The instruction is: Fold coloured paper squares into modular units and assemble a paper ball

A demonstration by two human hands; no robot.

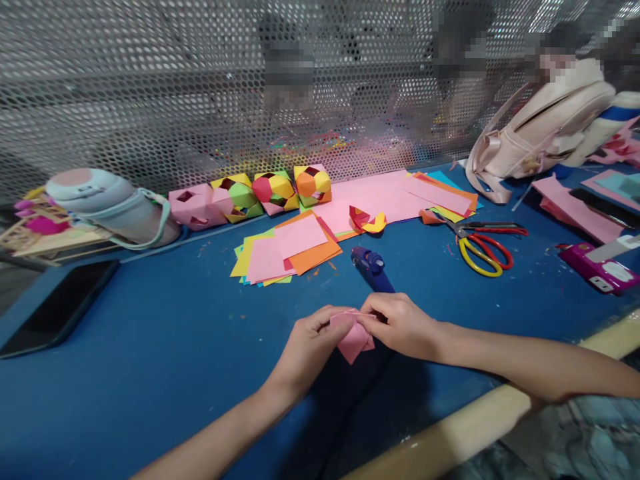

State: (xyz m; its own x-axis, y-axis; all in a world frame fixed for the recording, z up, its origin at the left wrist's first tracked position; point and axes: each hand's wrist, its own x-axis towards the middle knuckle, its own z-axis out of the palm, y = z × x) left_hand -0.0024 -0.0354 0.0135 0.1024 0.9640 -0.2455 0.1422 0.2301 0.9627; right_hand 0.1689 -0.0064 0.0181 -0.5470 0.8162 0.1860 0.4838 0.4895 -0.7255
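A small folded piece of pink paper [353,341] is held between both hands above the blue table. My left hand [313,343] pinches its left side, thumb on top. At its upper right edge, my right hand [400,323] grips with thumb and fingers. Just beyond the hands lies a dark blue glue gun [373,268], partly hidden by my right hand. Behind it sits a small red and yellow folded paper piece [367,220]. A fanned stack of coloured paper squares [280,250] lies to the left of that.
Several folded paper balls [273,193] line the perforated metal screen [200,93]. A tumbler [113,203] and black phone [60,303] are on the left. Scissors [483,247], a backpack [545,127] and a magenta device [595,267] are on the right. People are behind the screen.
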